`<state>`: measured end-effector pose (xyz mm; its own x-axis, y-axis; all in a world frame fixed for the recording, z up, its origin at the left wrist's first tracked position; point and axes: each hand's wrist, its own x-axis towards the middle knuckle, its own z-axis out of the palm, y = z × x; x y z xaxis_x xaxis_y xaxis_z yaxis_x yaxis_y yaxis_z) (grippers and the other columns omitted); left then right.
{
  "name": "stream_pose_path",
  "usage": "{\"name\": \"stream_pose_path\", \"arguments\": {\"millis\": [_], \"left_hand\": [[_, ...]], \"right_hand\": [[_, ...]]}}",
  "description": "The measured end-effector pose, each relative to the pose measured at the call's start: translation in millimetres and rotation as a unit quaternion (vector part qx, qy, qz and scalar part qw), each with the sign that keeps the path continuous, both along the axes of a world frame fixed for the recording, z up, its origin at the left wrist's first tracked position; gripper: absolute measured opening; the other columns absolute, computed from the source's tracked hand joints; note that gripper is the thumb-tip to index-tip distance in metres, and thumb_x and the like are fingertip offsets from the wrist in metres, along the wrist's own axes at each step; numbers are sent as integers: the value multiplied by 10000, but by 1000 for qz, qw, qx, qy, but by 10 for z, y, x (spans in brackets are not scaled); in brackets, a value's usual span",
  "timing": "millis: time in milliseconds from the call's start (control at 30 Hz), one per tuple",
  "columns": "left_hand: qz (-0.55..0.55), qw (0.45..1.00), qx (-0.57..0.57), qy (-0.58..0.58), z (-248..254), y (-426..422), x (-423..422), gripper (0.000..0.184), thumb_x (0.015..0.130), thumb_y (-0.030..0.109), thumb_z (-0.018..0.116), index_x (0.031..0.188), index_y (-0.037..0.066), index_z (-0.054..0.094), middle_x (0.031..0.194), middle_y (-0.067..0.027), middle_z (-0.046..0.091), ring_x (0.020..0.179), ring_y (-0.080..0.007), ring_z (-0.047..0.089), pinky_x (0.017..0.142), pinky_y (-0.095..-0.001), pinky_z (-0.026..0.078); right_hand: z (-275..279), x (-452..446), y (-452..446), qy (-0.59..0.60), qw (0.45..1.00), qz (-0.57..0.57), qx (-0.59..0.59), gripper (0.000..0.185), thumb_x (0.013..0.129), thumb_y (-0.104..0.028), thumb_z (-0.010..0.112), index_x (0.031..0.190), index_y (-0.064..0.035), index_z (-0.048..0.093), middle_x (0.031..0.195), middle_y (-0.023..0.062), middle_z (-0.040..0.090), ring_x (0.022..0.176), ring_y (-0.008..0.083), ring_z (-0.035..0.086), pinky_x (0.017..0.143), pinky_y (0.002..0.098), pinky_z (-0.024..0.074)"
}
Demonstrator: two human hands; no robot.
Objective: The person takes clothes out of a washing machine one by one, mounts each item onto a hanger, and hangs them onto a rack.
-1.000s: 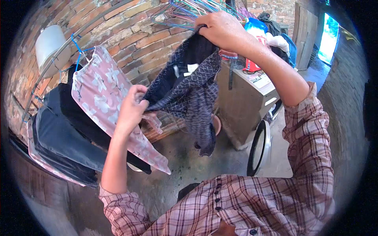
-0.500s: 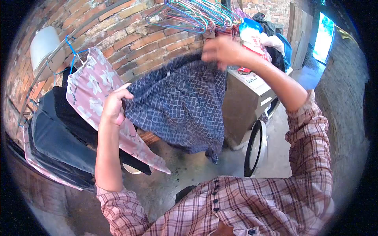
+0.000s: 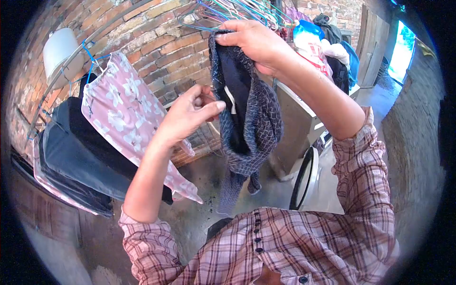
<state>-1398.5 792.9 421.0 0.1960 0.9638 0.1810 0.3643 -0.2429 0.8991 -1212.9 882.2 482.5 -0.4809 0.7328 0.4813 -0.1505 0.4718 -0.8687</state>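
A dark blue pair of pants point(image 3: 263, 123) with a pale checked pattern hangs in front of me. Its gathered waistband gapes, showing a black inside with a white label point(image 3: 231, 99). High on the waistband, my right hand point(image 3: 254, 45) grips the cloth between thumb and fingers. My left hand point(image 3: 192, 111) is at the waistband's left edge, its thumb tip against the cloth and its fingers curled; part of this hold is hidden. To the left, a pink floral garment point(image 3: 126, 102) hangs from a blue hanger point(image 3: 90, 57), beside dark clothes point(image 3: 71, 147).
Many coloured wire hangers point(image 3: 242, 12) hang at the top against the brick wall point(image 3: 161, 42). A pale front-loading machine point(image 3: 294, 114) has its round door point(image 3: 305, 178) swung out at right. Bags and cloths point(image 3: 313, 45) lie on top. A white container point(image 3: 61, 54) hangs at upper left.
The pants, stretched sideways between both hands before, now hang narrower with the waistband opening towards me. My left hand has moved right, and my right hand slightly up and left.
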Motion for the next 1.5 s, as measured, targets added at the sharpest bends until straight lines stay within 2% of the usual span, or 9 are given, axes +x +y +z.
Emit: {"name": "stream_pose_path", "arguments": {"millis": [133,167,300,567,667,800,1000,1167,1500], "left_hand": [[72,995,66,21,-85,92,33,99,869,111,531,889,16,555,700,18,543,614,-68,513,555,-233,421],[107,993,40,40,-91,112,-30,180,869,89,450,987,54,582,827,31,595,773,-75,593,707,-206,476],[85,944,-28,-318,-133,289,-197,244,790,14,459,1007,-21,563,910,-77,627,815,-142,612,752,-241,483],[-81,996,43,-7,271,70,108,447,675,-20,642,1113,56,587,969,-36,635,943,-137,579,867,-281,439],[-146,950,172,214,306,105,163,344,696,0,660,1033,64,673,970,-31,647,910,-156,579,856,-284,436],[-64,903,242,350,319,158,219,253,671,-7,690,910,76,699,799,-54,622,771,-174,581,689,-288,448],[-64,913,312,254,315,407,-91,118,708,54,732,806,42,667,765,-47,604,729,-161,581,654,-271,442],[-58,968,223,99,291,569,-372,90,816,100,681,820,15,651,876,-34,607,830,-114,567,771,-248,458],[-50,986,113,-110,209,629,-623,115,839,85,651,912,1,624,843,-65,643,778,-122,600,763,-252,464]], "right_hand": [[31,214,34,-66,997,-29,20,114,836,-88,615,914,-8,638,832,29,639,746,92,587,694,239,464],[-36,269,89,-78,995,-49,42,106,836,-87,614,904,-10,639,824,26,637,755,90,581,708,241,460],[-174,524,214,-131,982,-72,117,123,825,-72,632,923,0,621,883,26,622,852,87,561,785,242,443],[-408,905,468,-190,976,-59,90,197,804,-28,637,999,-2,630,1003,32,621,951,102,568,861,243,442],[-463,964,529,-197,977,-51,59,170,808,-48,648,974,-15,653,959,20,644,917,89,571,849,239,438],[-466,950,573,-209,976,-56,24,162,818,-72,653,971,-24,667,899,0,655,886,73,571,847,231,429],[-566,810,637,-198,980,-32,8,156,806,-81,672,952,-27,672,890,-11,649,859,68,566,820,219,424],[-692,621,712,-183,982,8,38,199,763,-169,742,910,-46,689,830,-11,650,805,81,569,758,237,425],[-791,193,670,-249,967,56,-14,284,820,-224,698,1010,-21,643,920,29,638,853,104,555,777,258,422]]}}
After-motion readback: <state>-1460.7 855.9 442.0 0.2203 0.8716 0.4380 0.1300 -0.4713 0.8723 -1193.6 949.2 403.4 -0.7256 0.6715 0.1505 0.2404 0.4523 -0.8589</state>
